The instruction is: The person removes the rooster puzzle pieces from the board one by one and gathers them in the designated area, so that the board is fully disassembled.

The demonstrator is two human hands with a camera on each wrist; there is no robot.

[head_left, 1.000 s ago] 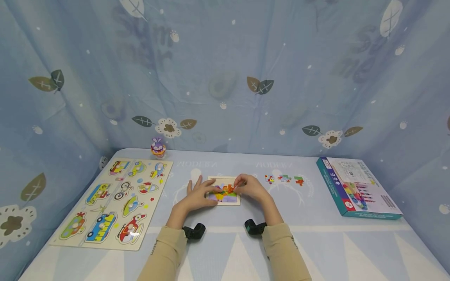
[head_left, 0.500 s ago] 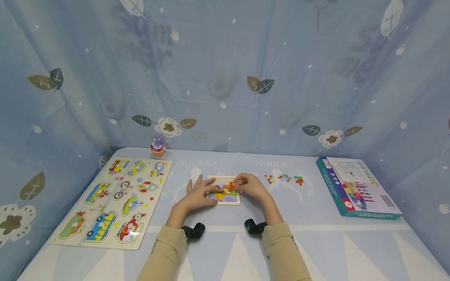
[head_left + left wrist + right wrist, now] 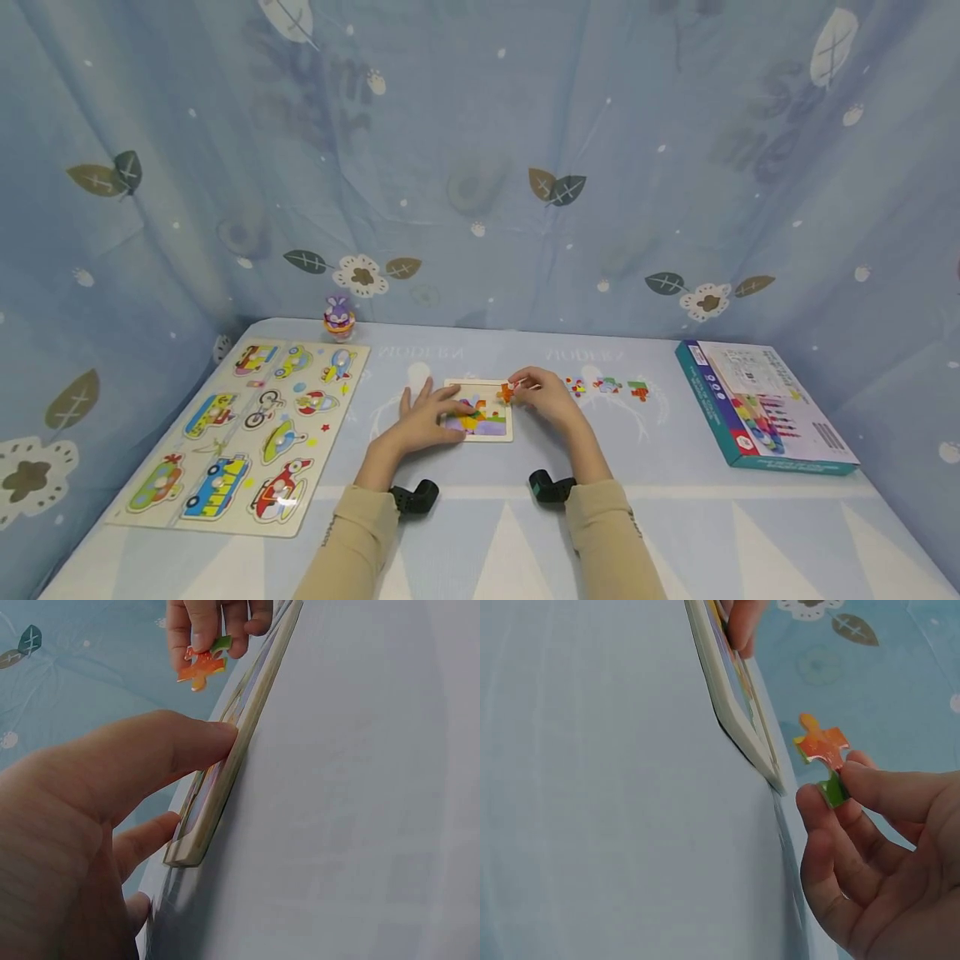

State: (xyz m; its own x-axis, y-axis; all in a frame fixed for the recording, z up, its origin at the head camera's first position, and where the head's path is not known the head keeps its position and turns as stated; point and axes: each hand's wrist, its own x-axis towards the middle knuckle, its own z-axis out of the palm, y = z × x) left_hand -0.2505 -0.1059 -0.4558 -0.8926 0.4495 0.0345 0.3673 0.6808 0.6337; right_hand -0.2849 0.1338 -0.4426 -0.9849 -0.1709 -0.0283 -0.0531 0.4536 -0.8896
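A small wooden-framed jigsaw puzzle (image 3: 512, 427) lies on the table in front of me, partly filled with colourful pieces. My left hand (image 3: 420, 421) rests on its left side with fingers spread; in the left wrist view the thumb (image 3: 206, 739) presses the near edge of the frame. Between thumb and fingertips, my right hand (image 3: 547, 398) pinches an orange-and-green jigsaw piece (image 3: 823, 746). It holds the piece raised above the puzzle's upper right corner. Several loose jigsaw pieces (image 3: 607, 385) lie in a row to the right of that hand.
A large wooden vehicle puzzle board (image 3: 315, 454) lies at the left, with a purple rabbit figure (image 3: 339, 319) behind it. At the right is a flat teal-edged box (image 3: 780, 404). A patterned blue curtain (image 3: 480, 167) hangs behind the table.
My right hand has drawn the orange piece up and to the right from inside the puzzle, baring part of the wooden base. The left hand stays in place.
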